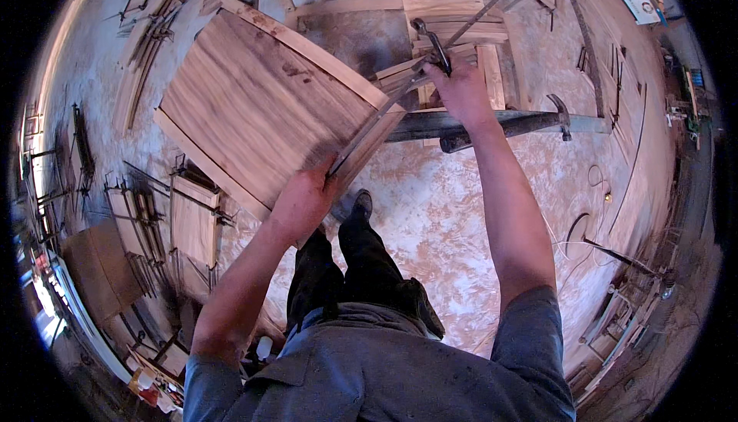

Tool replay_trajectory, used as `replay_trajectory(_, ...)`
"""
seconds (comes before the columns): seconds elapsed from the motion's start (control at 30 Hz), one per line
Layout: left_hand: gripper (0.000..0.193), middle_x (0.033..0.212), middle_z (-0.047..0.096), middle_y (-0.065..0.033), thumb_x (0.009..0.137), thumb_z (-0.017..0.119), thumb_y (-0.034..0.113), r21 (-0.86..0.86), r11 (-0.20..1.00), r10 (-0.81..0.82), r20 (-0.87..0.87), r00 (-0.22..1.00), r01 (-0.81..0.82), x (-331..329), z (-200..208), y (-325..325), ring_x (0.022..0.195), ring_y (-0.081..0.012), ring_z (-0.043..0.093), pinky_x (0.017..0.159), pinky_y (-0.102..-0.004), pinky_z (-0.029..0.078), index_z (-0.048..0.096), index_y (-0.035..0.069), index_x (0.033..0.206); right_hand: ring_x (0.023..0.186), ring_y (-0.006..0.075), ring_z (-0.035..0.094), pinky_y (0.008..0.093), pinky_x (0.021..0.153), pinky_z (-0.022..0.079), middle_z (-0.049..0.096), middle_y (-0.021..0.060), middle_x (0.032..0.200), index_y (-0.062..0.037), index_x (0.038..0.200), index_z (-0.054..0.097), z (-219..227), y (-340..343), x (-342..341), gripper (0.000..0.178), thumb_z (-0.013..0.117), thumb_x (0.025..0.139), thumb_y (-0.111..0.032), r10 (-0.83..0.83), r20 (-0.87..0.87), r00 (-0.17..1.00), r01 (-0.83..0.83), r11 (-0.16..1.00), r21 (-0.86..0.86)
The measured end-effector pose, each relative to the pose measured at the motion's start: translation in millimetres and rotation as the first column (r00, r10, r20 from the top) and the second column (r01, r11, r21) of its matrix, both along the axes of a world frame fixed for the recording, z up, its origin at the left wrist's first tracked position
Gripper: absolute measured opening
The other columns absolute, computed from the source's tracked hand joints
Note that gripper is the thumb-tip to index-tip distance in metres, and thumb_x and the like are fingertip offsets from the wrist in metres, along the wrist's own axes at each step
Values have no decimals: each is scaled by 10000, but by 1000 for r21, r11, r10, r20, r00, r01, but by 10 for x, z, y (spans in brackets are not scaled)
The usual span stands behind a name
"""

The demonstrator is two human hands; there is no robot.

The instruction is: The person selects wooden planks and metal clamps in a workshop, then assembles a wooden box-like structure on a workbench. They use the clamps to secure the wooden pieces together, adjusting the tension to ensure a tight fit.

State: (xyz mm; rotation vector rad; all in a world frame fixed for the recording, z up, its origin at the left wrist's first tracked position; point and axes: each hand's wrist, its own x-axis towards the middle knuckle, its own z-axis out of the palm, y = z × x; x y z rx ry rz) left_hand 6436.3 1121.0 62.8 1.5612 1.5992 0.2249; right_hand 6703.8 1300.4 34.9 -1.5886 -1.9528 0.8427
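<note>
The left hand (304,201) is gripping the long metal clamp (374,122) beside the wood panel (265,99); the right hand (465,91) is gripping it too, so keeping it straight should be helping

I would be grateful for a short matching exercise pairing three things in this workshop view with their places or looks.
Things:
1. wooden panel
2. claw hammer
3. left hand

Places or looks:
A. metal head showing to the right of the right forearm
B. at the panel's lower right edge
C. broad and brown, with streaked grain

Right pairs: 1-C, 2-A, 3-B
</note>
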Motion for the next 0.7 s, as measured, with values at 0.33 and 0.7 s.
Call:
replay_trajectory(0.33, 375, 921, 623, -271, 874, 499, 131, -78, 997, 14, -35, 999, -17, 123, 29, 317, 873, -448, 599, 777, -489, 493, 521, 30, 1234, 487, 134, 590, 281, 478, 492, 633, 80, 706, -24, 1114, 634, 43, 252, -36, 310, 628, 896, -244, -95, -122, 988, 56, 956, -288)
replay_trajectory(0.7, 386, 959, 619, -277, 876, 505, 133, 12, 999, 46, -31, 998, -46, 107, -184, 165, 891, -432, 609, 782, -493, 496, 510, 10, 1243, 492, 73, 512, 241, 472, 463, 591, 16, 687, -119, 1238, 611, 77, 385, 45, 335, 607, 911, -191, 124, -82, 989, -148, 843, -518)
